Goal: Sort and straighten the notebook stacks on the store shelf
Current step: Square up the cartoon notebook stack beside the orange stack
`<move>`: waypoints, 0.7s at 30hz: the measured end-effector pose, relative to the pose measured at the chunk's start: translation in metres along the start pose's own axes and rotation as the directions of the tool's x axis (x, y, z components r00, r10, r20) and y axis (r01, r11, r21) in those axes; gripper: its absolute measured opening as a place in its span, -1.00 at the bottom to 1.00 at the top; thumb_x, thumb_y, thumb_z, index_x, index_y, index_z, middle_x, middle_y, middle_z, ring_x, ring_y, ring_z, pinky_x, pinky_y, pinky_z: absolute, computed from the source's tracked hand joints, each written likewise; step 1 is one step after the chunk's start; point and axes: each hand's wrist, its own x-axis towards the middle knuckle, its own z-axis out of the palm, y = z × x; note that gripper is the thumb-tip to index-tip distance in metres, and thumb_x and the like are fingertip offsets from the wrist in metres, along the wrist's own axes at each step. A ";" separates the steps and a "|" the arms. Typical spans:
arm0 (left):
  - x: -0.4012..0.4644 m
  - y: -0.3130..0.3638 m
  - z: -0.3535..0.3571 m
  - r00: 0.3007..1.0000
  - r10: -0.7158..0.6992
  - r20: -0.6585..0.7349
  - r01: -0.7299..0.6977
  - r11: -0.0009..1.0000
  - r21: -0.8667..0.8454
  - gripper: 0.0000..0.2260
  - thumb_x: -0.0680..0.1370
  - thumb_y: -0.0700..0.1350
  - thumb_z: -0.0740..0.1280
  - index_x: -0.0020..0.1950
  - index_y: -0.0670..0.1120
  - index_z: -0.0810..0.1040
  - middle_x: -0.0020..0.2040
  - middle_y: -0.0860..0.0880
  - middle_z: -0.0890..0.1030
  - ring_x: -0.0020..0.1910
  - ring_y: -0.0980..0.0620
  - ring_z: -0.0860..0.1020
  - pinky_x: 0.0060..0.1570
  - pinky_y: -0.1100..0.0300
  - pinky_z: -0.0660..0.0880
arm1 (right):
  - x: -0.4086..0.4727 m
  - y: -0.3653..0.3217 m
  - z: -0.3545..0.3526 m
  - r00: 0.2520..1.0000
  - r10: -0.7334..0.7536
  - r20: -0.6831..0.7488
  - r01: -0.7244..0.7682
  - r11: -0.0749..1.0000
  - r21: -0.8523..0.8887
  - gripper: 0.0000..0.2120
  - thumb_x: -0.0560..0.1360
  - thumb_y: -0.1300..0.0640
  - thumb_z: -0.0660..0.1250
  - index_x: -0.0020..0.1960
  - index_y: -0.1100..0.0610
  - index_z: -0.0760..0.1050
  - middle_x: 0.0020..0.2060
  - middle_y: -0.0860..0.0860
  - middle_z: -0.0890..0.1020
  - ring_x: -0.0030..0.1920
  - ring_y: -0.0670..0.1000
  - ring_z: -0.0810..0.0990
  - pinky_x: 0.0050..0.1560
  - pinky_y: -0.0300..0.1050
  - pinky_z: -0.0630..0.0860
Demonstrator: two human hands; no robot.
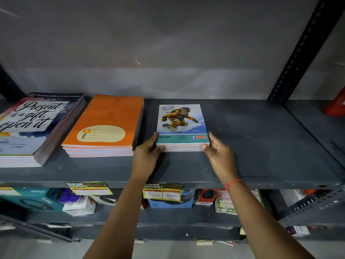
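Observation:
A small stack of notebooks with a snowboarder cover [182, 124] lies in the middle of the dark grey shelf [261, 146]. My left hand [148, 152] clasps its near left corner, and my right hand [217, 148] clasps its near right corner, thumbs against the front edge. To its left lies a stack of orange notebooks [106, 126], squared up. At the far left sits a taller stack with a "Present is a gift, open it" cover [31, 126], its lower books fanned out to the right.
A perforated metal upright [302, 51] rises at the back right, with a red object [336, 105] beyond it. Price tags [162, 192] hang on the shelf's front edge. Boxed goods fill the shelf below. The wall stands close behind the stacks.

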 end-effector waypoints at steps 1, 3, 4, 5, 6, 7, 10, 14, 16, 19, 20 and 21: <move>0.000 -0.001 0.000 1.000 -0.010 -0.020 0.009 0.999 -0.039 -0.57 0.49 -0.23 0.33 0.35 -0.09 0.39 0.21 0.00 0.55 0.00 0.13 0.54 0.01 0.44 0.49 | 0.000 0.001 0.000 1.000 0.005 -0.008 -0.005 1.000 0.012 -0.53 0.54 0.19 0.24 0.43 0.12 0.28 0.21 0.05 0.59 0.07 -0.13 0.52 0.11 -0.33 0.43; 0.002 -0.004 0.002 0.998 -0.029 -0.047 0.024 0.995 -0.099 -0.62 0.50 -0.24 0.32 0.31 -0.10 0.44 0.13 0.05 0.54 -0.08 0.22 0.53 -0.15 0.56 0.48 | 0.000 0.002 0.002 1.000 0.004 -0.020 -0.003 1.000 0.017 -0.55 0.54 0.19 0.23 0.42 0.11 0.30 0.22 0.05 0.59 0.06 -0.14 0.52 0.01 -0.49 0.42; 0.003 -0.004 0.002 0.998 -0.035 -0.052 0.029 0.993 -0.112 -0.64 0.50 -0.24 0.32 0.30 -0.11 0.45 0.11 0.06 0.54 -0.09 0.24 0.52 -0.16 0.57 0.48 | 0.001 0.003 0.002 1.000 0.001 -0.029 -0.001 1.000 0.019 -0.56 0.55 0.19 0.23 0.41 0.11 0.32 0.21 0.05 0.60 0.05 -0.13 0.52 -0.02 -0.54 0.42; 0.003 -0.005 0.002 0.998 -0.038 -0.056 0.031 0.993 -0.118 -0.65 0.49 -0.24 0.32 0.28 -0.11 0.46 0.10 0.06 0.54 -0.09 0.26 0.52 -0.16 0.58 0.48 | 0.001 0.003 0.003 0.999 -0.001 -0.040 0.002 1.000 0.017 -0.57 0.55 0.20 0.23 0.41 0.12 0.33 0.21 0.06 0.60 0.05 -0.13 0.52 0.00 -0.51 0.43; 0.004 -0.005 0.002 0.997 -0.038 -0.060 0.031 0.992 -0.119 -0.65 0.49 -0.24 0.33 0.27 -0.12 0.47 0.09 0.07 0.54 -0.09 0.28 0.51 -0.16 0.58 0.48 | 0.002 0.003 0.003 0.999 0.001 -0.045 -0.001 1.000 0.013 -0.58 0.55 0.19 0.23 0.40 0.12 0.34 0.22 0.07 0.60 0.05 -0.13 0.53 0.06 -0.42 0.44; 0.005 -0.006 0.002 0.997 -0.035 -0.062 0.027 0.993 -0.117 -0.66 0.49 -0.24 0.33 0.27 -0.12 0.48 0.09 0.07 0.54 -0.10 0.29 0.50 -0.17 0.59 0.48 | 0.003 0.004 0.003 0.999 0.002 -0.051 -0.001 1.000 0.012 -0.58 0.55 0.19 0.23 0.40 0.12 0.34 0.22 0.07 0.60 0.05 -0.13 0.53 0.11 -0.34 0.45; 0.005 -0.006 0.002 0.997 -0.036 -0.068 0.029 0.994 -0.107 -0.66 0.49 -0.25 0.33 0.26 -0.13 0.49 0.08 0.06 0.55 -0.11 0.30 0.50 -0.19 0.60 0.46 | 0.003 0.005 0.004 0.999 0.009 -0.053 -0.009 1.000 0.006 -0.57 0.55 0.18 0.24 0.40 0.12 0.34 0.23 0.07 0.59 0.05 -0.12 0.52 0.15 -0.23 0.47; 0.005 -0.005 0.002 0.997 -0.022 -0.076 0.014 0.995 -0.100 -0.67 0.49 -0.25 0.33 0.26 -0.14 0.49 0.09 0.07 0.54 -0.11 0.27 0.51 -0.15 0.58 0.47 | 0.003 0.006 0.004 0.999 0.005 -0.047 -0.006 1.000 -0.013 -0.57 0.55 0.17 0.24 0.40 0.12 0.34 0.22 0.07 0.59 0.05 -0.12 0.52 0.11 -0.25 0.47; 0.005 -0.005 0.002 0.997 -0.009 -0.072 0.002 0.995 -0.097 -0.67 0.50 -0.25 0.32 0.27 -0.15 0.48 0.10 0.07 0.54 -0.07 0.18 0.53 -0.06 0.47 0.49 | 0.006 0.006 0.004 0.998 -0.007 -0.060 0.006 1.000 -0.011 -0.58 0.54 0.18 0.24 0.39 0.12 0.35 0.21 0.05 0.60 0.05 -0.13 0.53 0.10 -0.29 0.45; 0.005 -0.008 0.004 0.993 0.057 -0.104 -0.063 0.997 -0.053 -0.69 0.52 -0.25 0.28 0.26 -0.15 0.48 -0.13 0.11 0.62 -0.28 0.13 0.48 -0.35 0.44 0.44 | 0.007 0.012 0.003 0.994 0.000 -0.108 0.007 0.998 0.065 -0.61 0.53 0.20 0.24 0.35 0.14 0.41 0.23 0.05 0.59 0.11 -0.13 0.52 0.17 -0.23 0.44; 0.004 -0.005 0.003 0.993 0.056 -0.103 -0.060 0.998 -0.036 -0.70 0.52 -0.25 0.27 0.26 -0.16 0.48 -0.22 0.12 0.61 -0.37 0.15 0.44 -0.45 0.44 0.37 | 0.008 0.012 0.003 0.993 0.018 -0.120 -0.003 0.993 0.118 -0.62 0.52 0.23 0.24 0.34 0.16 0.42 0.24 0.07 0.57 0.13 -0.12 0.51 0.18 -0.21 0.43; 0.004 -0.004 0.004 0.993 0.051 -0.107 -0.056 0.997 -0.044 -0.70 0.53 -0.25 0.25 0.26 -0.17 0.48 -0.21 0.08 0.62 -0.41 0.18 0.43 -0.51 0.45 0.35 | 0.011 0.013 0.003 0.991 0.042 -0.129 -0.018 0.983 0.181 -0.62 0.52 0.27 0.23 0.33 0.19 0.43 0.26 0.10 0.56 0.15 -0.10 0.50 0.19 -0.21 0.41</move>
